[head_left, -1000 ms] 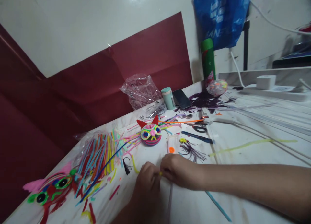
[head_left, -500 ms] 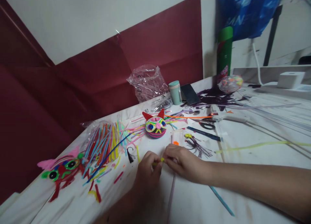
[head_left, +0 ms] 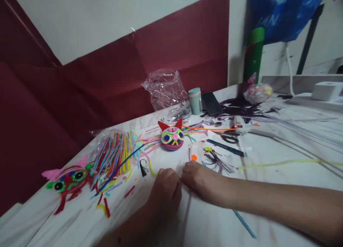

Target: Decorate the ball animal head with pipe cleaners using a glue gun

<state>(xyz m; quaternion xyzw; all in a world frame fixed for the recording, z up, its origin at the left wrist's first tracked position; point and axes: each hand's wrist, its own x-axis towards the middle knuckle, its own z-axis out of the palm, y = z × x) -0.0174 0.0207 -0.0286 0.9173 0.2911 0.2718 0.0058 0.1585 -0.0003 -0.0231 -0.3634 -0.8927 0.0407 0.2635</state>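
Observation:
My left hand (head_left: 166, 189) and my right hand (head_left: 197, 177) are closed, knuckles almost touching, low over the table. A yellow pipe cleaner (head_left: 151, 168) curves out behind my left hand; its other part is hidden by the fingers of both hands. Just beyond stands a round cat head (head_left: 172, 139) with red ears, covered in coloured pipe cleaners. Near my right hand lie an orange disc (head_left: 194, 157) and a dark purple tassel with a yellow top (head_left: 214, 159). Under my hands runs a pale purple strip (head_left: 187, 215).
At left are a second pipe-cleaner figure (head_left: 70, 182) and a bundle of coloured pipe cleaners (head_left: 114, 154). Scissors (head_left: 229, 138), a dark blue cutter (head_left: 225, 147) and a glue gun (head_left: 238, 125) lie at right. Farther back stand a mint cup (head_left: 195, 102) and a clear plastic bag (head_left: 166, 91).
My fingers have curled over, so the yellow bit pinched between them is now hidden. The yellow pipe cleaner behind my left hand has gone from straight to curved. The view has shifted slightly.

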